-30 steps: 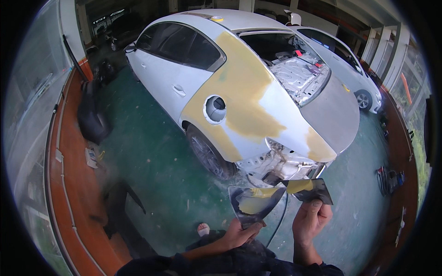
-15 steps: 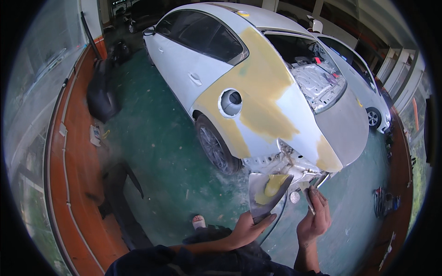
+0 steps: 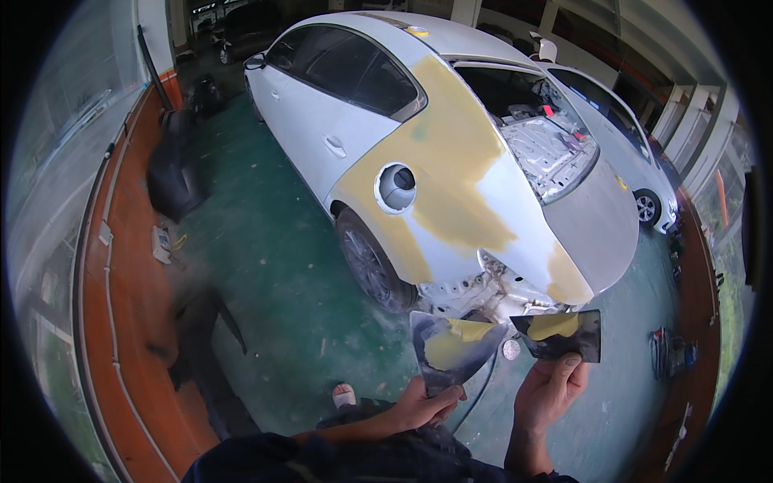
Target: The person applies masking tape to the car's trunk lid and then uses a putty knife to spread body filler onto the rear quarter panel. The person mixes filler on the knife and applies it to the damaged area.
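Note:
My left hand [image 3: 424,402] is closed on the lower corner of a grey filler board [image 3: 435,377], a flat plate smeared with yellow body filler [image 3: 455,348]. My right hand [image 3: 550,392] grips a dark filler spreader [image 3: 586,342] by its lower edge, thumb on its face; yellow filler covers its upper part. The two plates sit side by side, their near corners almost meeting. Beyond them stands a white car [image 3: 354,105] with its rear bumper off. Dried yellow filler [image 3: 459,177] coats its rear quarter panel around the round fuel opening [image 3: 396,187].
A black bumper part [image 3: 205,354] lies on the green floor [image 3: 274,241] at left, with another dark part [image 3: 173,173] farther off along the orange wall [image 3: 129,322]. A second car [image 3: 604,105] stands behind at right. A hose [image 3: 477,396] runs by my legs.
The spreader in my right hand has turned from edge-on to face-on, showing yellow filler on it. The board in my left hand has shifted left and tilted, its filler spread differently.

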